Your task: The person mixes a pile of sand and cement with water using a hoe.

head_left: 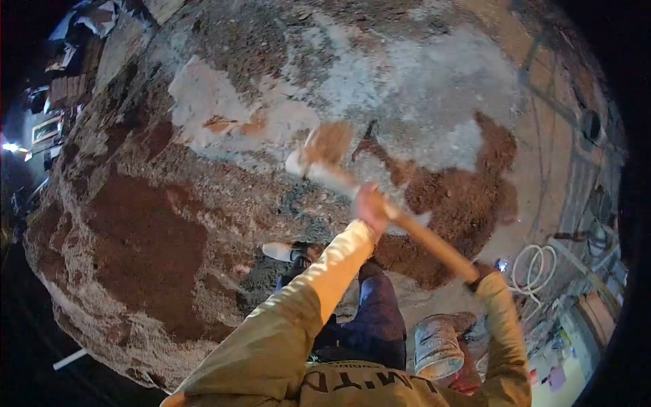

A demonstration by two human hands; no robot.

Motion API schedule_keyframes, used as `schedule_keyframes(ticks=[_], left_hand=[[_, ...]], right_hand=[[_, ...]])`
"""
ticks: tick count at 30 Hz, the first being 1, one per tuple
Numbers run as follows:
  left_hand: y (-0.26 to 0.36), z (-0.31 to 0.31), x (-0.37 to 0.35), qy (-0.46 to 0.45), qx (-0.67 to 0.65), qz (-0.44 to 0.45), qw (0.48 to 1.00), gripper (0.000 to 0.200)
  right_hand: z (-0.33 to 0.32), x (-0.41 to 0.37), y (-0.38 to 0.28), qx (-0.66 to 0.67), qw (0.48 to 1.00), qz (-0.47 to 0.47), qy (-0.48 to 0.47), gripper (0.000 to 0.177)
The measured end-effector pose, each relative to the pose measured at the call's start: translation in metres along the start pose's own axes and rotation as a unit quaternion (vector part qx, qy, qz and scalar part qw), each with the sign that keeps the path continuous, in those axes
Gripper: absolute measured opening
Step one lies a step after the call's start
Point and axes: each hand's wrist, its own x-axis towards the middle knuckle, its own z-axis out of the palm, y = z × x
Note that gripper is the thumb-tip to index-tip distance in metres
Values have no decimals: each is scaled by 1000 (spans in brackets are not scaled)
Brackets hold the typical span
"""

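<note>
A hoe (pixel 434 241) with a long wooden handle slants across the middle of the view, its broad blade (pixel 330 142) at the upper left end and blurred by motion. Partway along the handle, my left hand (pixel 371 205) is closed around the wood. My right hand (pixel 483 271) grips the handle's lower right end, partly hidden by the yellow sleeve. Below the blade lies pale, powdery ground (pixel 271 129). Loose reddish-brown soil (pixel 454 197) is spread to the right of the blade, under and beyond the handle.
My shoe (pixel 279 252) rests on the dirt. A dirty bucket (pixel 437 342) stands by my right leg. At the right lie a coiled white hose (pixel 532 270) and metal framing (pixel 576 183). A large earth mound (pixel 146 251) fills the left, with a bright lamp (pixel 10 146) beyond it.
</note>
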Motion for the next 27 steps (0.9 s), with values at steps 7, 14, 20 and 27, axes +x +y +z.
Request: schedule_keyframes(ticks=[7, 14, 20, 27], left_hand=[[190, -295, -99, 269, 85, 115, 953, 30], [354, -68, -153, 152, 218, 308, 914, 26], [290, -109, -71, 326, 462, 405, 718, 30], [235, -144, -21, 434, 636, 131, 624, 29]], right_hand=[[58, 10, -225, 256, 932, -230, -110, 55], [-20, 88, -438, 244, 920, -272, -144, 37], [40, 150, -523, 287, 929, -231, 27, 56], [98, 135, -498, 365, 923, -116, 49, 59]])
